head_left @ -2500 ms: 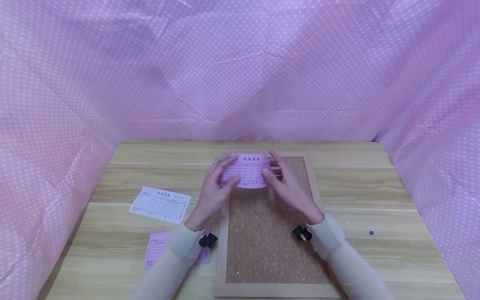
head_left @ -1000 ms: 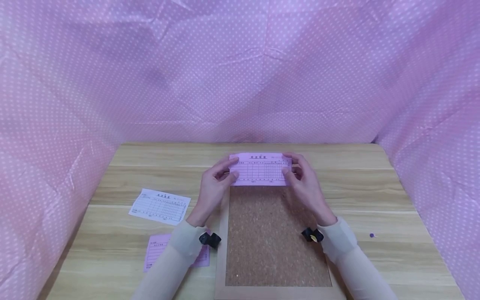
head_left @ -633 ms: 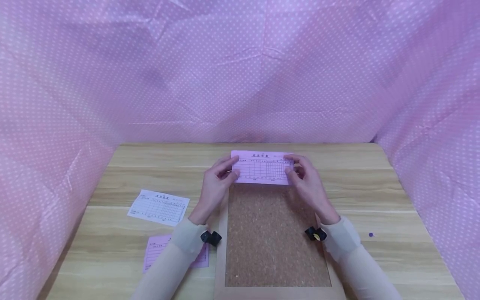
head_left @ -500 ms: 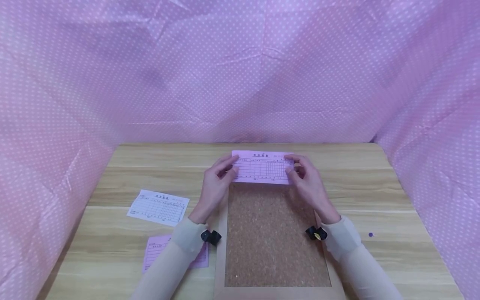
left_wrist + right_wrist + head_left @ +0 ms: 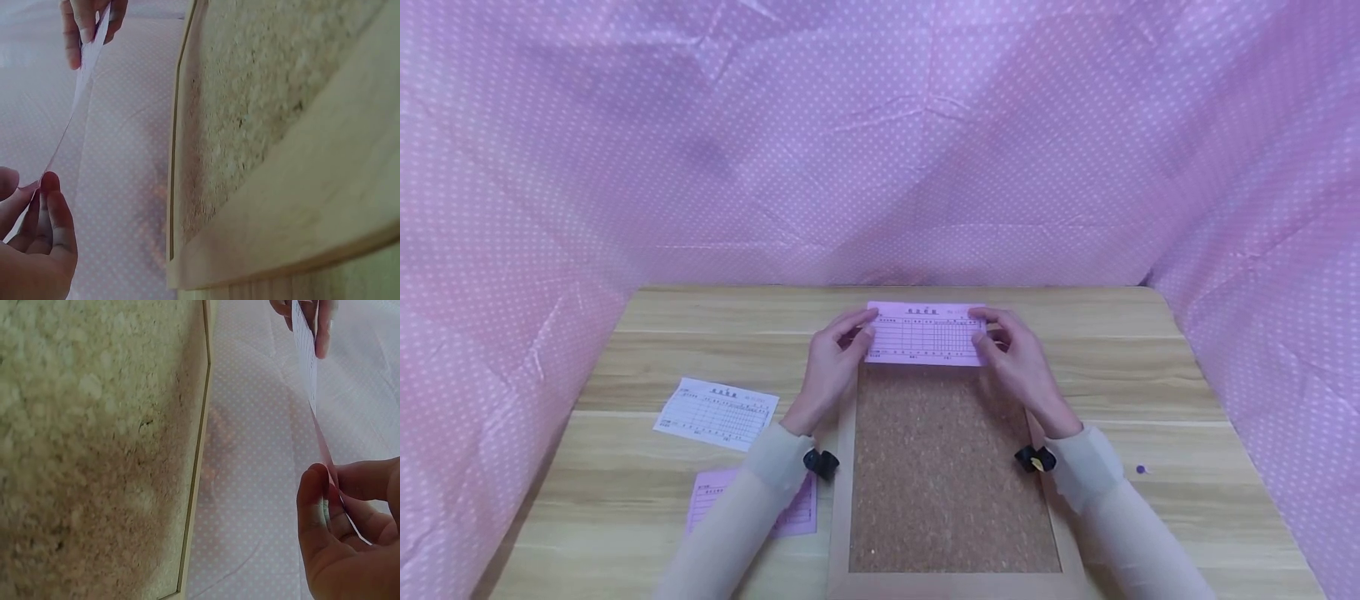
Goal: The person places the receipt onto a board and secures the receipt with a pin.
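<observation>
A pink printed receipt slip [image 5: 925, 337] is stretched between both hands over the far end of a wood-framed cork board [image 5: 951, 475]. My left hand [image 5: 835, 362] pinches its left end between thumb and fingers. At the opposite end my right hand [image 5: 1021, 367] has the same kind of pinch. Seen edge-on in the left wrist view, the slip [image 5: 87, 75] hangs in the air apart from the cork. The right wrist view also has a gap between the slip [image 5: 306, 356] and the board's edge [image 5: 199, 431]. The slip hides the board's far edge in the head view.
Left of the board lies a white printed slip [image 5: 718, 412]. Nearer, another pink slip [image 5: 711, 487] is partly covered by the left sleeve. A small purple pin-like piece [image 5: 1141, 469] sits on the wooden table at right. Pink dotted cloth [image 5: 887, 150] surrounds the table.
Earlier the slip was bowed with the hands close together. My right hand has since moved right to the slip's end, and the slip is now flat. Over the last half second it barely shifts.
</observation>
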Motion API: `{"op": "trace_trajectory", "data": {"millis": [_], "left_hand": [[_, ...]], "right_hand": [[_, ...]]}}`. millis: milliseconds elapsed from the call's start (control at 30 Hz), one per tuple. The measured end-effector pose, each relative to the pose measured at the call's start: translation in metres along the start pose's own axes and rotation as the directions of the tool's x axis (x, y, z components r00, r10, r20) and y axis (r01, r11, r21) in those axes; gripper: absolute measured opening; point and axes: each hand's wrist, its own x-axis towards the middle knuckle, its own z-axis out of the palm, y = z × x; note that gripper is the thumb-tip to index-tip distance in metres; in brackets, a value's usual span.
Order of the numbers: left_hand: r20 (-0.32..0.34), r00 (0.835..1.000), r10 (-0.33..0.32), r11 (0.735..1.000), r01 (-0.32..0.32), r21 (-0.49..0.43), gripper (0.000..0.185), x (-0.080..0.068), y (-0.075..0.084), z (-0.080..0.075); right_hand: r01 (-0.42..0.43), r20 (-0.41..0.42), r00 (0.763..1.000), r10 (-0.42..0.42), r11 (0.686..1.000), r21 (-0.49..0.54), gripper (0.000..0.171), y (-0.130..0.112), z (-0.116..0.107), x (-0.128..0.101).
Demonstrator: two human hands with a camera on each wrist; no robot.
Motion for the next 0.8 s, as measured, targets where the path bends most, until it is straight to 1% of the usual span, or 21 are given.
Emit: {"op": "trace_trajectory", "data": {"millis": [67, 267, 467, 633, 800], "left_hand": [[-0.006, 1.000, 0.002, 1.000, -0.002, 0.006, 0.032, 0.002, 0.000, 0.001], [-0.012, 1.000, -0.019, 0.999, 0.020, 0.047, 0.031, 0.007, -0.001, 0.001], [-0.013, 0.999, -0.041, 0.997, 0.042, 0.062, 0.031, 0.012, -0.007, 0.003], [0.001, 1.000, -0.031, 0.996, 0.031, 0.079, 0.032, 0.016, -0.015, 0.006], [0.010, 1.000, -0.017, 0.994, 0.016, 0.110, 0.031, 0.019, -0.020, 0.008]], "right_hand": [[0.003, 0.003, 1.000, -0.003, 1.000, -0.010, 0.038, 0.001, 0.000, 0.001], [-0.016, 0.013, 1.000, 0.017, 0.999, -0.033, 0.038, 0.002, 0.000, 0.006], [-0.019, 0.028, 0.999, 0.020, 0.998, -0.064, 0.038, 0.004, -0.001, 0.008], [-0.017, 0.050, 0.999, 0.022, 0.996, -0.091, 0.040, 0.007, -0.002, 0.009], [-0.013, 0.060, 0.998, 0.020, 0.993, -0.114, 0.041, 0.011, -0.003, 0.010]]}}
